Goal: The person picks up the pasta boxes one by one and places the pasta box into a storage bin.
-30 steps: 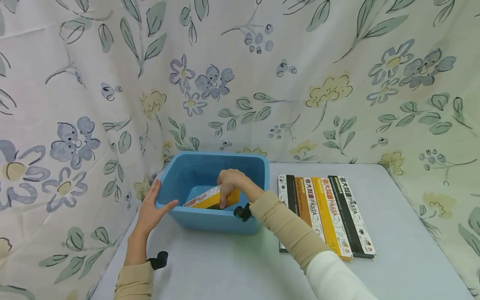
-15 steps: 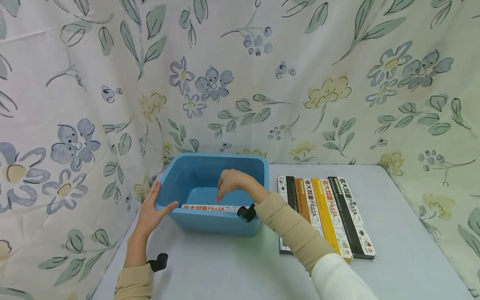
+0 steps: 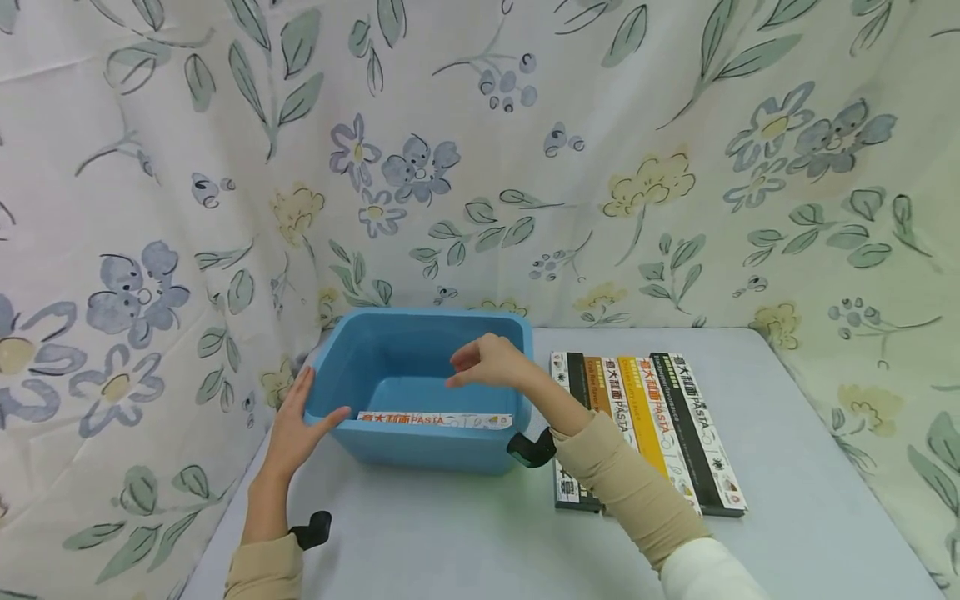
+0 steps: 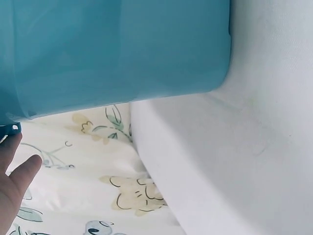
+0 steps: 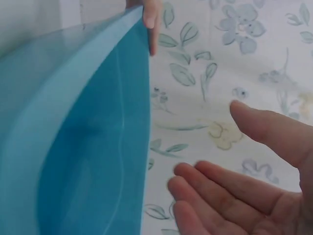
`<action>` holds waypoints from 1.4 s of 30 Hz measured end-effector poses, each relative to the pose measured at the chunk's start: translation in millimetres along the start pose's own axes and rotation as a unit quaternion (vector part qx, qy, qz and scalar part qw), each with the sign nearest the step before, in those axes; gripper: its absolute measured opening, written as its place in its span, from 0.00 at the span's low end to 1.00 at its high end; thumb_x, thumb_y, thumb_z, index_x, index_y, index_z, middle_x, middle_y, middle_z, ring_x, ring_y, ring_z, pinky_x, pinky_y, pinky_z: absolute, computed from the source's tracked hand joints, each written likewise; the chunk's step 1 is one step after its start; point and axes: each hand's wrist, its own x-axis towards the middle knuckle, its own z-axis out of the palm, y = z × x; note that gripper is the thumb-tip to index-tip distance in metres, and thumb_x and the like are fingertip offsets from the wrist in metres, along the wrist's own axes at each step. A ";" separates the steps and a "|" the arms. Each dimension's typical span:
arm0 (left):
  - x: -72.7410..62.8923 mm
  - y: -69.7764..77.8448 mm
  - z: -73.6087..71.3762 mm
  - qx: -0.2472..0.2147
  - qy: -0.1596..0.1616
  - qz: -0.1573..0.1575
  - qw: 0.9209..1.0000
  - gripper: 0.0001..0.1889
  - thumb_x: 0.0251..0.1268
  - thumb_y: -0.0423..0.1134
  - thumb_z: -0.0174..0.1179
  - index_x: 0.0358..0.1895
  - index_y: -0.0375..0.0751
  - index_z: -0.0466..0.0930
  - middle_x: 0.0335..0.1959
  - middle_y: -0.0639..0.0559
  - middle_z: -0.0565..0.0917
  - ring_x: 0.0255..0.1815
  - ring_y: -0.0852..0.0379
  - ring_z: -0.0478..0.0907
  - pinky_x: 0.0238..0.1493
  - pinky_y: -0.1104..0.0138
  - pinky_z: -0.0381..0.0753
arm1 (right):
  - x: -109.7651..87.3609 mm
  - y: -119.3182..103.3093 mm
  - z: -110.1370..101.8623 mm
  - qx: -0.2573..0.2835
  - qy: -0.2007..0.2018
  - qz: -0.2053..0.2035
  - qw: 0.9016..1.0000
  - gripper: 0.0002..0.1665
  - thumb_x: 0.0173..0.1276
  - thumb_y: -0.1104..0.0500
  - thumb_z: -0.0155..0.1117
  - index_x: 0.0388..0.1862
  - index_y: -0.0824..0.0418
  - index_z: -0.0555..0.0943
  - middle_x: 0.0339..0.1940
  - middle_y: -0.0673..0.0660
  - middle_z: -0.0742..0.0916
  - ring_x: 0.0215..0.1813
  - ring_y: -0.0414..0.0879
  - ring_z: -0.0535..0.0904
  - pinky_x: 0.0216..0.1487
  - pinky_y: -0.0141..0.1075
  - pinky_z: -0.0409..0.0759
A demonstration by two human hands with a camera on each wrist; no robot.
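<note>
R hand (image 3: pixel 491 364), fingers loose w/ nothing held, is over the blue bin (image 3: pixel 420 450); L hand (image 3: pixel 296 429) rests straight-fingered on its left rim (prob. steadying it). Pasta box (image 3: pixel 435 419) lies inside along front wall. Best lift R wrist cam (image 3: pixel 531 449) clear of the rim. Row of boxes (image 3: pixel 651 408) lies right, partly hidden by beige sleeve (image 3: pixel 630 492).

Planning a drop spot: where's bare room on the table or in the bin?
Free: table before the bin, between left sleeve and right sleeve; table right of the pasta boxes; bin floor behind its pasta box. Crowded: just right of the bin, pasta boxes partly under the right sleeve; bin's left rim, at the left hand.
</note>
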 end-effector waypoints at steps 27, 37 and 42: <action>-1.3 -1.4 0.3 -0.003 0.000 -0.004 1.000 0.52 0.60 0.54 0.65 0.79 0.42 0.41 0.79 0.40 0.43 0.76 0.30 0.43 0.64 0.30 0.51 | -127.4 126.7 -12.0 0.146 0.262 0.030 0.953 0.43 0.68 0.55 0.65 0.75 0.67 0.58 0.75 0.62 0.64 0.75 0.57 0.58 0.69 0.37 0.61; 0.9 -0.6 1.6 -0.014 0.001 0.008 1.000 0.52 0.60 0.53 0.65 0.79 0.41 0.42 0.79 0.41 0.44 0.76 0.31 0.42 0.64 0.30 0.51 | -173.1 211.6 -2.6 0.117 0.355 0.182 0.910 0.46 0.69 0.43 0.62 0.78 0.60 0.55 0.75 0.63 0.64 0.74 0.59 0.59 0.67 0.41 0.65; 0.9 -1.4 1.3 -0.013 0.005 0.006 1.000 0.52 0.59 0.53 0.65 0.79 0.42 0.42 0.79 0.41 0.43 0.76 0.31 0.42 0.64 0.30 0.52 | -192.4 256.3 3.2 0.076 0.384 0.226 0.892 0.49 0.68 0.42 0.62 0.78 0.61 0.54 0.75 0.64 0.63 0.74 0.59 0.58 0.67 0.37 0.65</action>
